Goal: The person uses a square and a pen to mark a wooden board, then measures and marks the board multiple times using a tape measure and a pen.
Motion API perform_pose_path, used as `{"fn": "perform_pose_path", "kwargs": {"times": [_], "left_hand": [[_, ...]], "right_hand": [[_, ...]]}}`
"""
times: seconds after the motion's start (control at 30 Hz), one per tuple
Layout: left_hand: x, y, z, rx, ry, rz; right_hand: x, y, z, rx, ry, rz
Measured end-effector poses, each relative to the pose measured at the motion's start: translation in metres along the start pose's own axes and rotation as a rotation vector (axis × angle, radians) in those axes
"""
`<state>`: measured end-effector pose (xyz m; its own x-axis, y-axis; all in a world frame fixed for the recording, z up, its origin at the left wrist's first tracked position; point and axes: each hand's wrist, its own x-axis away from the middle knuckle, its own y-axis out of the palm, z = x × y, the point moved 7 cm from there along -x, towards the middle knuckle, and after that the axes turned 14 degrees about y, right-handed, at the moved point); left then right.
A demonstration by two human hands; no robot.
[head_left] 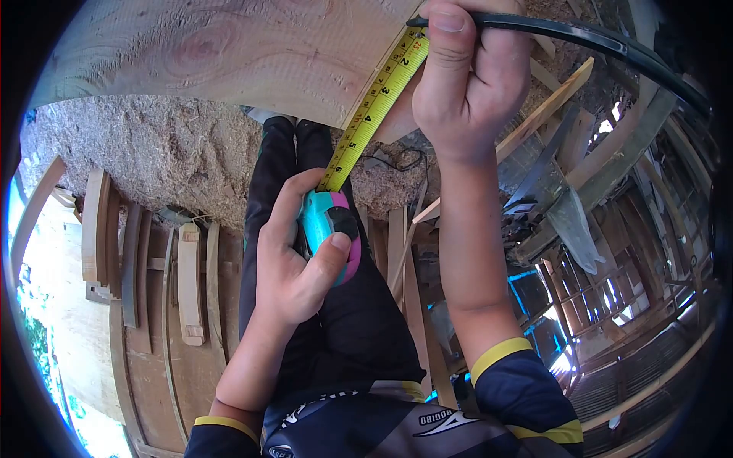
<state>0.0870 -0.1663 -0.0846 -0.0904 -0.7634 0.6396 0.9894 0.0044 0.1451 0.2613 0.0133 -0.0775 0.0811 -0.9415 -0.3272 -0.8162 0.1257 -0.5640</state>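
Note:
My left hand [294, 256] grips a turquoise and pink tape measure case [330, 229] in front of my legs. Its yellow tape blade [374, 107] runs up and to the right along the edge of a large pale wooden board [229, 53]. My right hand [466, 84] presses the blade's far end against the board's edge with the thumb, and a black curved strip [580, 34] passes under the fingers of that hand.
Sawdust [153, 153] covers the ground below the board. Curved wooden slats [137, 252] lie stacked at the left. Loose sticks, planks and a timber frame [611, 168] crowd the right. My black trouser legs [336, 320] are in the middle.

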Motion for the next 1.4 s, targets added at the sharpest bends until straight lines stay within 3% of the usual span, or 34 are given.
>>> {"fn": "perform_pose_path", "kwargs": {"times": [0.7,1.03,1.3,1.4], "left_hand": [[0.0,0.0,0.002,0.032,-0.004,-0.017],[0.0,0.0,0.001,0.028,-0.003,-0.019],[0.0,-0.001,0.001,-0.006,-0.007,-0.02],[-0.001,0.0,0.001,0.013,-0.015,-0.018]], "right_hand": [[0.008,0.003,0.015,-0.111,0.099,0.039],[0.001,-0.001,0.004,-0.073,-0.003,0.054],[0.002,0.001,0.009,-0.106,0.099,0.047],[0.001,0.001,0.01,-0.048,0.045,0.0]]}}
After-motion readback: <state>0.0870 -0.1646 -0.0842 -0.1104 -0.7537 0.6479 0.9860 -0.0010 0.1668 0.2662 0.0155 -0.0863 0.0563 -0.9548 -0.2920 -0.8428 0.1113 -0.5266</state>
